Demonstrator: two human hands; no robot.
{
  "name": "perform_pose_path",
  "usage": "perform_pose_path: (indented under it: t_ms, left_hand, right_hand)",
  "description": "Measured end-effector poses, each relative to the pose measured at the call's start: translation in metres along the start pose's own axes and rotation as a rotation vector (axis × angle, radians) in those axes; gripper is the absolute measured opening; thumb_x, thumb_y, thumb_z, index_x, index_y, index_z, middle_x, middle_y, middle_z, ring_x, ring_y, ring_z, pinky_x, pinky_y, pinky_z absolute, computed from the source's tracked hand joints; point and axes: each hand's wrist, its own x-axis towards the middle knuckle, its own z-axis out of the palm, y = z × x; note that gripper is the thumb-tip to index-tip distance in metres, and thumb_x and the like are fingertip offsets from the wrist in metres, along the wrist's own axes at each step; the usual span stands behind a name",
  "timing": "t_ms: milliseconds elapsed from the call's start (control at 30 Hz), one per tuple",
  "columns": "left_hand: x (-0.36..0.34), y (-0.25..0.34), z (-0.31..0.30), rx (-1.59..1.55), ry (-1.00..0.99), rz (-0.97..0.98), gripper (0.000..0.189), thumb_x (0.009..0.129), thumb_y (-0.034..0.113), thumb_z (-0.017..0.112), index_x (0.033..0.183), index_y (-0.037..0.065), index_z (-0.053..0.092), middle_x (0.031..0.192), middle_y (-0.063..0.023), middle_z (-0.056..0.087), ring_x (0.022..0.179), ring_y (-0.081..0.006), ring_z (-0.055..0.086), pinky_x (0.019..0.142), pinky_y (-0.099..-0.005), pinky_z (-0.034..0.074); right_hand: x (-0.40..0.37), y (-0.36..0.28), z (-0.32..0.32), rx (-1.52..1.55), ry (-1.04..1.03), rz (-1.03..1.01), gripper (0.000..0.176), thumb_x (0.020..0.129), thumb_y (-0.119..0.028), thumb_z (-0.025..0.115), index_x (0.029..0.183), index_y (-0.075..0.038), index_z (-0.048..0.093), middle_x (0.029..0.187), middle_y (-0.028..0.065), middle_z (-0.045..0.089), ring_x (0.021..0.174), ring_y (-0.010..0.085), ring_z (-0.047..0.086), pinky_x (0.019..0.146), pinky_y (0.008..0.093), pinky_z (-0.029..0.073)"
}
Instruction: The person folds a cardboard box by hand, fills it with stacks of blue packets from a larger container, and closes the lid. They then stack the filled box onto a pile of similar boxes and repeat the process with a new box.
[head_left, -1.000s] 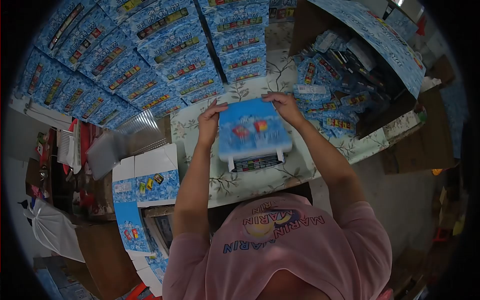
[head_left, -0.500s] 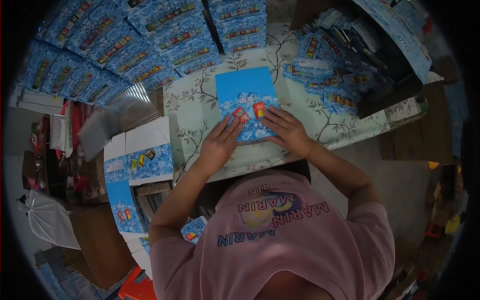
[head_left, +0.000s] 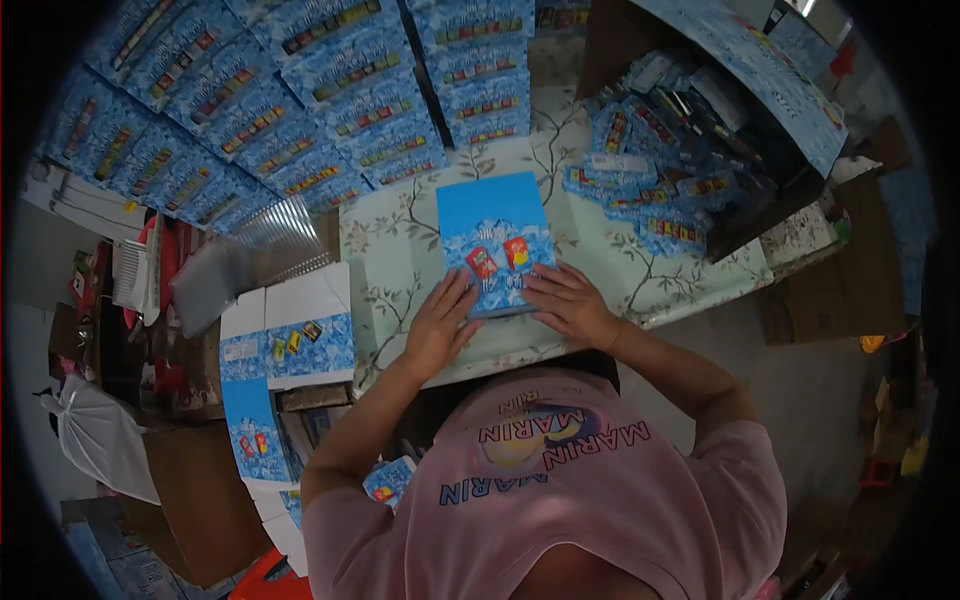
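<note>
Down at the bottom of the frame, nearest of all, there's the pink shirt (head_left: 540, 500), MARIN lettering across it, and here are the 2 hands: the left hand (head_left: 440, 322) rests on the lower left of the blue box (head_left: 492, 205), the right hand (head_left: 576, 305) on its lower right, fingers stretched out over the printed panel, neither hand closed round anything, just an open touch from each side. And the box itself, right in the middle of the frame, lies on the flowered tablecloth (head_left: 395, 245), plain blue across its far end, 2 red packs printed nearer the fingers! Over at left centre, flat printed cardboard (head_left: 310, 292) lies beside the cloth, clear plastic pieces (head_left: 205, 300) just beyond. Further up, at upper right, loose packets (head_left: 620, 165) heap at the mouth of an open carton (head_left: 770, 80), well apart from the right hand. And away at upper left and upper centre, tall stacks of printed boxes (head_left: 250, 110) stand in rows
</note>
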Motion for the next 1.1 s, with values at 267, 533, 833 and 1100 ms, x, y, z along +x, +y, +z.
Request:
perform_pose_path:
  t_ms: [267, 533, 833, 1100]
  left_hand:
    - [0.013, 0.011, 0.037, -0.924, 0.197, -0.535, 0.093, 0.075, 0.013, 0.072, 0.141, -0.001, 0.008, 0.134, -0.0166, 0.037, 0.117, -0.0214, 0.043, 0.096, -0.0326, 0.036]
    - [0.139, 0.061, -0.064, -0.536, 0.311, -0.1, 0.088, 0.071, 0.013, 0.074, 0.14, 0.002, 0.021, 0.144, -0.0221, 0.023, 0.129, -0.0344, 0.032, 0.099, -0.038, 0.036]
    - [0.265, 0.037, -0.155, -0.506, 0.806, 0.085, 0.046, 0.085, 0.011, 0.057, 0.129, 0.005, 0.044, 0.122, -0.0182, 0.053, 0.114, -0.0296, 0.051, 0.092, -0.0364, 0.042]
    - [0.044, -0.059, -0.09, 0.166, 0.335, -0.475, 0.052, 0.081, 0.022, 0.063, 0.126, 0.002, 0.045, 0.132, -0.0209, 0.042, 0.122, -0.0361, 0.04, 0.096, -0.0441, 0.036]
  right_hand:
    - [0.009, -0.001, 0.033, 1.22, 0.426, 0.821, 0.061, 0.084, -0.012, 0.055, 0.138, -0.003, 0.028, 0.135, 0.0138, 0.038, 0.12, 0.0243, 0.042, 0.098, 0.033, 0.033]
    - [0.09, -0.007, -0.12, 1.316, 0.887, 0.392, 0.062, 0.082, -0.02, 0.053, 0.134, 0.002, 0.03, 0.128, 0.0134, 0.045, 0.118, 0.0231, 0.045, 0.098, 0.0356, 0.036]
    - [0.295, 0.061, -0.247, 1.195, 0.894, 0.313, 0.06, 0.085, -0.038, 0.051, 0.131, -0.001, 0.038, 0.126, 0.0153, 0.047, 0.116, 0.0257, 0.047, 0.097, 0.0363, 0.037]
    - [0.338, 0.089, -0.225, 0.289, 1.122, 0.192, 0.049, 0.093, -0.039, 0.041, 0.118, 0.002, 0.048, 0.115, 0.0156, 0.054, 0.11, 0.0272, 0.051, 0.095, 0.0396, 0.038]
